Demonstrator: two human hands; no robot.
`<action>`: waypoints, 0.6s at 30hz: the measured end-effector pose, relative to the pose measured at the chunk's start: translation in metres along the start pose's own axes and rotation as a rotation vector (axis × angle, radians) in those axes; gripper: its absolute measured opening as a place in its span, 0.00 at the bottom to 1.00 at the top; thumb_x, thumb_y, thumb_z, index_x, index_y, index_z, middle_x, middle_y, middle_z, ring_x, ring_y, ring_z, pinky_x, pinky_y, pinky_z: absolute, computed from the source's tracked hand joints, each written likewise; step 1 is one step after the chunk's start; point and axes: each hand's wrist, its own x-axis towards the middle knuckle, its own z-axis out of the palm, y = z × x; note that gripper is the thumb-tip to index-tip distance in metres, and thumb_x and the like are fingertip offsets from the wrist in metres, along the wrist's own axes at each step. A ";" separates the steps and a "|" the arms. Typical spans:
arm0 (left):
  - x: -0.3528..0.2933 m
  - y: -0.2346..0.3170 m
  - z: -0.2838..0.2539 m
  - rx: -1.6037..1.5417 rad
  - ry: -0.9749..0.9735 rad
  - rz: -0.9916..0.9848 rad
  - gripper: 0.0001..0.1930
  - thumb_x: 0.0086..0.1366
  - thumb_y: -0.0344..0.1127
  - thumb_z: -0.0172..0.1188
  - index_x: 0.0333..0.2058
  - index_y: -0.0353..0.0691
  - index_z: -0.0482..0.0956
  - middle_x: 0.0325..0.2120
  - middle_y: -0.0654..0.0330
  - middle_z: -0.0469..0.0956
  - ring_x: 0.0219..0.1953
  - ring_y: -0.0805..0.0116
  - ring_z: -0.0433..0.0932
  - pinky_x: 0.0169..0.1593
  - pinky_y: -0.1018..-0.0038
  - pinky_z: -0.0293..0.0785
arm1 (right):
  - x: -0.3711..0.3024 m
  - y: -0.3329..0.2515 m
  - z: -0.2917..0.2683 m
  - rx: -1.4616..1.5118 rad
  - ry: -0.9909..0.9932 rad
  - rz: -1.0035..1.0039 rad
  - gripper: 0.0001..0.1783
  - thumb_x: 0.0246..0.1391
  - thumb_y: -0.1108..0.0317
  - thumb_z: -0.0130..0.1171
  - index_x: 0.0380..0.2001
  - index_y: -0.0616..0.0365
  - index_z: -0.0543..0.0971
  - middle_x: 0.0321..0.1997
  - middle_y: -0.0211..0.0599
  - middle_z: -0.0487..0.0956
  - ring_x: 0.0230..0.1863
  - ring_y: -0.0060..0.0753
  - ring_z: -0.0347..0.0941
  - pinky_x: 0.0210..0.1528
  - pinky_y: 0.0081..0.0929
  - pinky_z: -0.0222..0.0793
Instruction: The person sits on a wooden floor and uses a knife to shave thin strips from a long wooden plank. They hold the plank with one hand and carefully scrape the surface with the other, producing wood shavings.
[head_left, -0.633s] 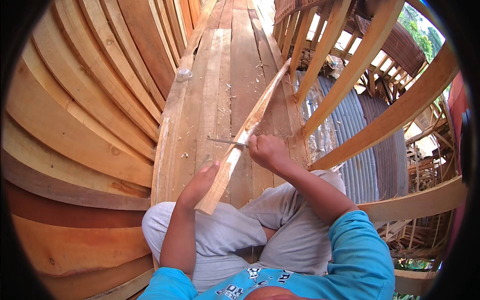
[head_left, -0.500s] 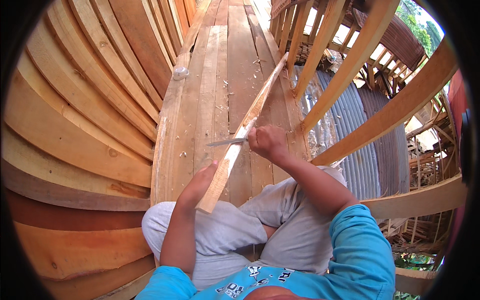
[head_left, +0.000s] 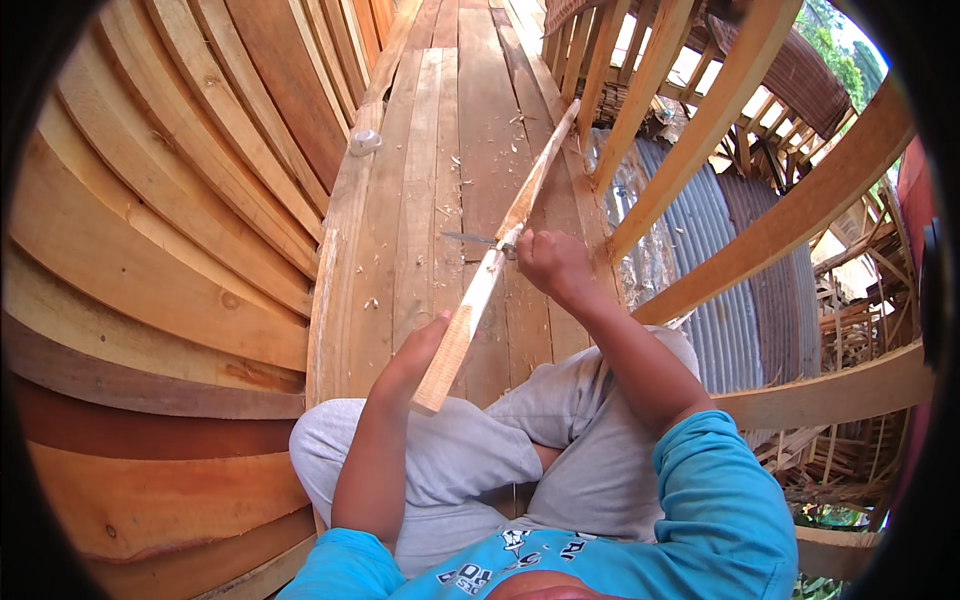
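Note:
A long pale wooden stick (head_left: 487, 284) slants from above my lap up to the far right side of the plank floor. Its near end is square and rough; farther up it is whitish, then brown and narrowing. My left hand (head_left: 415, 358) is closed around it near the thick end, thumb along its side and the other fingers hidden beneath. My right hand (head_left: 553, 262) grips a knife, whose handle is mostly hidden in the fist. The knife blade (head_left: 470, 239) lies across the stick, pointing left, where the whitish stretch meets the brown.
Wood shavings lie scattered over the plank floor (head_left: 395, 255). A small clear plastic container (head_left: 365, 142) sits at the left edge. Stacked boards (head_left: 170, 220) wall the left side. Slanting wooden posts (head_left: 700, 135) line the right, with corrugated metal sheets (head_left: 705, 260) lower down beyond them.
My right hand and the knife have slid away from me along the stick. The stick and my left hand have shifted slightly right and forward.

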 end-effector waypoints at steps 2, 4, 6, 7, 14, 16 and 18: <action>-0.007 0.001 -0.002 -0.025 -0.007 -0.013 0.28 0.75 0.57 0.34 0.45 0.37 0.74 0.18 0.64 0.69 0.13 0.76 0.68 0.16 0.78 0.67 | 0.002 -0.004 -0.011 0.037 -0.168 0.019 0.28 0.60 0.55 0.43 0.20 0.66 0.81 0.21 0.56 0.79 0.24 0.58 0.78 0.30 0.47 0.73; -0.011 -0.001 -0.005 -0.071 -0.009 -0.007 0.28 0.75 0.56 0.34 0.45 0.37 0.73 0.18 0.64 0.69 0.13 0.75 0.68 0.16 0.78 0.66 | 0.010 -0.003 -0.024 0.106 -0.393 0.010 0.29 0.61 0.53 0.42 0.23 0.68 0.81 0.24 0.58 0.80 0.27 0.59 0.79 0.33 0.47 0.74; -0.013 -0.001 -0.004 -0.060 0.013 -0.029 0.27 0.75 0.56 0.34 0.45 0.37 0.73 0.18 0.64 0.69 0.12 0.75 0.68 0.15 0.78 0.65 | 0.021 -0.003 -0.034 0.282 -0.641 0.199 0.31 0.61 0.51 0.42 0.23 0.70 0.80 0.26 0.58 0.80 0.31 0.60 0.79 0.37 0.48 0.73; -0.013 -0.002 -0.003 -0.056 0.026 -0.040 0.27 0.75 0.55 0.34 0.45 0.37 0.73 0.18 0.64 0.69 0.12 0.75 0.68 0.15 0.78 0.65 | 0.023 -0.002 -0.035 0.371 -0.764 0.294 0.31 0.60 0.50 0.42 0.23 0.71 0.80 0.27 0.58 0.80 0.33 0.60 0.79 0.38 0.48 0.73; -0.013 0.002 0.000 -0.030 0.039 -0.053 0.26 0.76 0.54 0.33 0.44 0.38 0.74 0.18 0.63 0.70 0.13 0.74 0.69 0.16 0.78 0.66 | 0.008 0.004 0.013 0.142 -0.218 0.141 0.25 0.56 0.56 0.44 0.22 0.66 0.81 0.24 0.61 0.78 0.27 0.61 0.76 0.36 0.52 0.72; -0.010 -0.001 0.002 -0.035 0.025 -0.030 0.27 0.75 0.55 0.34 0.44 0.38 0.74 0.18 0.63 0.70 0.13 0.74 0.69 0.16 0.78 0.66 | 0.005 0.010 0.023 0.106 -0.083 0.066 0.24 0.54 0.57 0.44 0.21 0.65 0.80 0.23 0.62 0.78 0.27 0.61 0.77 0.36 0.53 0.73; -0.007 -0.004 0.000 -0.070 0.036 -0.044 0.26 0.75 0.55 0.34 0.44 0.38 0.74 0.18 0.63 0.70 0.13 0.74 0.69 0.16 0.78 0.66 | 0.004 0.001 0.021 0.071 -0.039 0.084 0.23 0.54 0.57 0.44 0.17 0.63 0.79 0.22 0.60 0.78 0.26 0.61 0.77 0.34 0.54 0.74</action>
